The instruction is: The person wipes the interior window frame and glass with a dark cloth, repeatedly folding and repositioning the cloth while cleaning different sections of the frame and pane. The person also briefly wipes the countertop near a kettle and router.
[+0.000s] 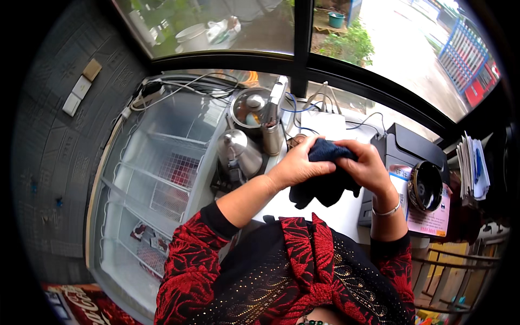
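A crumpled dark navy and black cloth (327,187) is held up in front of me, over the white tabletop (345,221). My left hand (298,164) pinches its left side between thumb and fingers. On the other side, my right hand (363,164) grips the cloth's top edge, a bracelet on its wrist. The lower part of the cloth hangs loose in folds. My fingertips behind the fabric are partly hidden.
Left of my hands stand a steel kettle (239,152), a glass-lidded pot (252,107) and a metal cylinder (272,140). A chest freezer (211,162) is farther left. Behind is a white router (323,122) with cables. A black printer (418,148) and round ashtray (424,187) are right.
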A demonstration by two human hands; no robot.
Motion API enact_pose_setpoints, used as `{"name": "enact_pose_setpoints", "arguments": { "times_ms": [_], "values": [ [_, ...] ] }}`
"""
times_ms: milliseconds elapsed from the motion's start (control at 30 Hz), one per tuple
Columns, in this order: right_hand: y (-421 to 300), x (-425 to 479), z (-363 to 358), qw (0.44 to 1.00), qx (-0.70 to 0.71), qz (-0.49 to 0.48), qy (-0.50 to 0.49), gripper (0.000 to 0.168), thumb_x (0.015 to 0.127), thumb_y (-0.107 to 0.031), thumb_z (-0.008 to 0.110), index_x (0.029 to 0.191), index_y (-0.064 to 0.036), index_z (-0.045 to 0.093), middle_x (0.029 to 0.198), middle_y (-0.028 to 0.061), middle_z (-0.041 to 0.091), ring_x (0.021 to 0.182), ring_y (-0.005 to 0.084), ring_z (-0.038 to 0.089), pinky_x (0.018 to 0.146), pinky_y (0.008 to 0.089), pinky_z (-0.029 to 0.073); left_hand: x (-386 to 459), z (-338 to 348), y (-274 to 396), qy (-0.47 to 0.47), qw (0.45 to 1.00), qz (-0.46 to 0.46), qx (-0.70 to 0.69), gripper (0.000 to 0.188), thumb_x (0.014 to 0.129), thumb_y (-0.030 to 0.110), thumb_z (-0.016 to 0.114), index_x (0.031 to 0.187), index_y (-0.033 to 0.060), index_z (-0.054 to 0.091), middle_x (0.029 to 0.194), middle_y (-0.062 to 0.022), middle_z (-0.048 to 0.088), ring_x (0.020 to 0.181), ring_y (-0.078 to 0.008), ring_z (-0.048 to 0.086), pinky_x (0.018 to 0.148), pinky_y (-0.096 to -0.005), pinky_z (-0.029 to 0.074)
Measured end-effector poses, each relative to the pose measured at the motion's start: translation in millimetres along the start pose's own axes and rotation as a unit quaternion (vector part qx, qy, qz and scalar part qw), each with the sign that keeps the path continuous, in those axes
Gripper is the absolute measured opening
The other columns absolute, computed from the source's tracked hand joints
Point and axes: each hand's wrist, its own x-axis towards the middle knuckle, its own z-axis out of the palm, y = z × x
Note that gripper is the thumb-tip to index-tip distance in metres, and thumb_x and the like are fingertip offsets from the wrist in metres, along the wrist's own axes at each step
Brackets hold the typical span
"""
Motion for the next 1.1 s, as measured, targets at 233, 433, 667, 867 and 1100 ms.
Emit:
{"name": "enact_pose_setpoints", "arguments": {
  "times_ms": [233, 433, 667, 867, 1100],
  "values": [
    [44.1, -47.0, 12.5, 0.997, 0.045, 0.044, -0.05, 0.039, 0.078, -0.003, 0.06, 0.117, -0.002, 0.054, 0.104, 0.0133, 0.062, 0.095, 0.0181, 0.059, 0.081, 0.0286, 0.046, -22.2, 14.0, -37.0, 0.051, 0.996, 0.026, 0.065, 0.036, 0.072, 0.017, 0.073, 0.1, 0.0013, 0.056, 0.084, -0.0071, 0.061, 0.078, -0.0129, 0.057, 0.072, -0.0273, 0.047],
    [57.5, -80.6, 27.4, 0.992, 0.069, 0.102, -0.027, 0.044, 0.074, -0.006, 0.068, 0.116, -0.003, 0.057, 0.105, 0.0126, 0.062, 0.098, 0.0199, 0.059, 0.085, 0.0291, 0.045, -30.9, 38.2, -62.6, -0.019, 0.993, -0.017, 0.119, 0.038, 0.075, 0.025, 0.068, 0.103, 0.0036, 0.055, 0.09, -0.015, 0.061, 0.086, -0.0253, 0.061, 0.076, -0.0338, 0.046],
    [62.3, -98.3, 5.6, 0.961, -0.249, 0.121, -0.024, 0.04, 0.067, -0.012, 0.068, 0.106, -0.007, 0.062, 0.094, 0.0144, 0.063, 0.089, 0.0286, 0.06, 0.079, 0.0357, 0.047, -76.7, 11.6, -87.8, 0.001, 0.987, -0.122, 0.101, 0.039, 0.084, 0.019, 0.063, 0.116, 0.0006, 0.051, 0.107, -0.0099, 0.057, 0.099, -0.016, 0.055, 0.086, -0.0294, 0.044],
    [101.8, -103.5, 35.3, 0.944, -0.324, 0.034, -0.06, 0.048, 0.069, -0.017, 0.069, 0.114, -0.006, 0.057, 0.117, 0.0178, 0.054, 0.108, 0.0336, 0.051, 0.092, 0.0424, 0.038, -162.8, -18.7, -121.8, 0.122, 0.956, -0.259, 0.064, 0.032, 0.084, 0.016, 0.062, 0.11, -0.0024, 0.055, 0.098, -0.0082, 0.061, 0.091, -0.0135, 0.057, 0.082, -0.027, 0.046],
    [144.1, -67.0, 88.6, 0.942, -0.323, 0.002, -0.096, 0.056, 0.066, -0.017, 0.072, 0.116, -0.002, 0.051, 0.113, 0.0178, 0.053, 0.104, 0.0335, 0.052, 0.088, 0.0385, 0.043, -225.4, -64.7, -126.5, 0.268, 0.908, -0.313, 0.074, 0.028, 0.085, 0.02, 0.06, 0.108, 0.006, 0.056, 0.093, -0.0003, 0.063, 0.085, -0.0062, 0.057, 0.069, -0.0207, 0.043]
  ]
}}
